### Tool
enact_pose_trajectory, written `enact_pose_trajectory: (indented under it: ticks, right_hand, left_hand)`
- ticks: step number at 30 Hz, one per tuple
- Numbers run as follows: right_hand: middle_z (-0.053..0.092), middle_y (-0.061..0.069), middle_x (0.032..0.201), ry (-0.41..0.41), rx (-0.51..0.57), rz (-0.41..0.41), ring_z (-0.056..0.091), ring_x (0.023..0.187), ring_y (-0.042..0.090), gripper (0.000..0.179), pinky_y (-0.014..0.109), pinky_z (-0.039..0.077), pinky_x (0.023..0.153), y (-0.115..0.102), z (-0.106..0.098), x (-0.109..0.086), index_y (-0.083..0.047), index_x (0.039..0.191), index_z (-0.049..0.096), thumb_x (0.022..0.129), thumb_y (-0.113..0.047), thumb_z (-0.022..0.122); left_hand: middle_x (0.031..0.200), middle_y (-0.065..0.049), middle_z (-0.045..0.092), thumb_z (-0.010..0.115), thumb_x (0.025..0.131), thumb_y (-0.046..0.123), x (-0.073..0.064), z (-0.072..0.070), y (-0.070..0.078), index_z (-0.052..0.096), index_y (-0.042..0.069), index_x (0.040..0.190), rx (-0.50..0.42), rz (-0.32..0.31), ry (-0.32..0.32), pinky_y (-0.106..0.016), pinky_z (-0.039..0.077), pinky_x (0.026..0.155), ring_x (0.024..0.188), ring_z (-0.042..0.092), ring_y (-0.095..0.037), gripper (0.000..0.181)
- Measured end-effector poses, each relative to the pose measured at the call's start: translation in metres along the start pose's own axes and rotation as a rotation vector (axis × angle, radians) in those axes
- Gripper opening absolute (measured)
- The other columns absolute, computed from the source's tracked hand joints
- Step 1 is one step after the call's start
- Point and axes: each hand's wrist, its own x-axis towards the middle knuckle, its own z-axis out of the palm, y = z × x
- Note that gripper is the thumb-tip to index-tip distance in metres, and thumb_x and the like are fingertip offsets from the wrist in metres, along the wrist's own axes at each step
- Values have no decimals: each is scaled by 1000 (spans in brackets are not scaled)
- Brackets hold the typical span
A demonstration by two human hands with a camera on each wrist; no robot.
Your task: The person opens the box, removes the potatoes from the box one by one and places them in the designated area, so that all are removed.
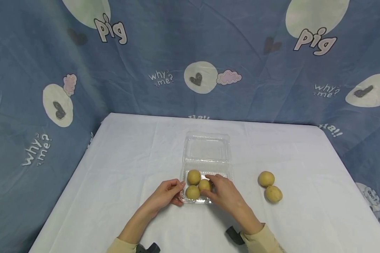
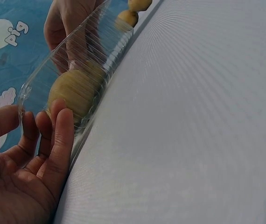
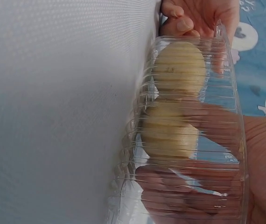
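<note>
A clear plastic clamshell container [image 1: 220, 202] lies on the table with its lid [image 1: 208, 147] folded back, away from me. Three small yellow potatoes are inside: one at the back left [image 1: 194, 177], one at the front left [image 1: 192, 192], and one [image 1: 204, 185] beside them. My right hand [image 1: 225, 193] reaches into the tray and holds that third potato between thumb and fingers. At the left side, my left hand [image 1: 166, 193] pinches the tray's rim, thumb on the edge and fingers against the outer wall. Through the ribbed wall, the right fingers [image 3: 170, 186] look blurred.
Two more potatoes, one farther back [image 1: 266, 179] and one nearer [image 1: 273, 194], touch each other on the table to the right of the container. A white cloth [image 1: 120, 168] covers the table. A blue printed curtain [image 1: 139, 95] hangs behind and at the sides.
</note>
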Motion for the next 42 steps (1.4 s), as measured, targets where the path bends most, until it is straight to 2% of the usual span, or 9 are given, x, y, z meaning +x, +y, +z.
enact_pose_trajectory:
  ticks: [6, 15, 20, 29, 35, 42]
  right_hand:
    - [60, 2, 92, -16, -24, 16, 53, 77, 12, 45, 30, 49, 66, 0, 0, 1, 0, 115, 66, 82, -29, 80]
    - [69, 6, 106, -39, 56, 5, 63, 93, 17, 40, 38, 54, 80, 1, 0, 2, -2, 116, 65, 83, -20, 80]
    - [68, 6, 106, -30, 75, -3, 62, 93, 18, 41, 39, 54, 80, 2, 0, 1, -3, 115, 64, 81, -18, 81]
    - [57, -4, 89, -9, 60, 4, 51, 77, 10, 44, 29, 47, 68, 4, 0, 0, -9, 114, 63, 78, -23, 84]
    - [68, 2, 101, -19, 101, -2, 61, 86, 13, 43, 34, 53, 74, 7, 0, 2, -6, 115, 63, 79, -19, 83]
    - [69, 7, 107, 13, 212, -15, 66, 85, 16, 48, 31, 57, 72, 7, -1, 0, -4, 119, 60, 80, -18, 83]
  left_hand:
    - [76, -6, 58, 58, 100, 32, 0, 0, 0, 55, -3, 89, 1, -1, -1, -31, 60, 65, 66, 62, -15, 37]
    - [75, -6, 56, 58, 100, 31, -1, 0, 0, 55, -4, 89, 3, 1, 3, -31, 60, 64, 66, 62, -16, 36]
    - [75, -5, 55, 57, 100, 31, -1, 0, 0, 55, -4, 89, 6, 0, 2, -31, 60, 64, 66, 62, -16, 37]
    - [75, -5, 57, 56, 101, 31, -1, 1, 0, 55, -2, 89, -3, 2, -9, -29, 59, 64, 64, 62, -15, 36]
    - [74, -5, 57, 57, 100, 33, -1, 1, -1, 55, -2, 88, 7, 7, -8, -31, 59, 64, 64, 62, -15, 37]
    - [75, -5, 57, 57, 100, 33, 0, 0, 0, 55, -2, 88, 8, 13, -6, -31, 60, 64, 65, 62, -16, 37]
